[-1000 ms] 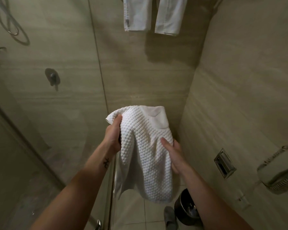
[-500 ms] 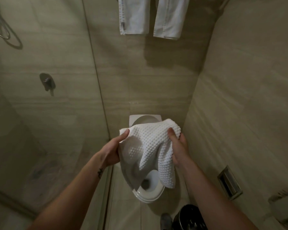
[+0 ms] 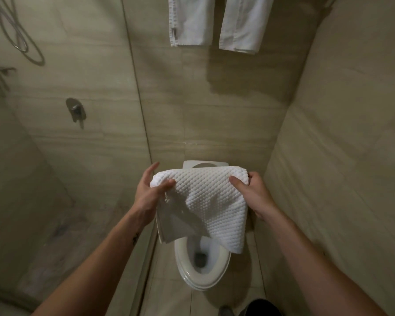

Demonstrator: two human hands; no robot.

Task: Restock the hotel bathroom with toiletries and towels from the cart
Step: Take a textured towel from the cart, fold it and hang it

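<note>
**One more piece to place**

Head view: I hold a white waffle-weave towel point(image 3: 205, 197) spread between both hands, above the toilet point(image 3: 203, 280), whose bowl is uncovered. My left hand point(image 3: 146, 197) pinches its left edge, thumb on top. My right hand point(image 3: 253, 195) clamps the right edge the same way. Two white towels point(image 3: 192, 21) already hang on the wall above. I judge this one not yet placed. Toiletries and cart are out of sight.

Hanging towels point(image 3: 191, 21) point(image 3: 243, 23): two. Waffle towel point(image 3: 210, 197): one. Hands two: left hand point(image 3: 149, 197), right hand point(image 3: 254, 195). Toilet point(image 3: 182, 266): one. Shower valve point(image 3: 75, 110): one.
</note>
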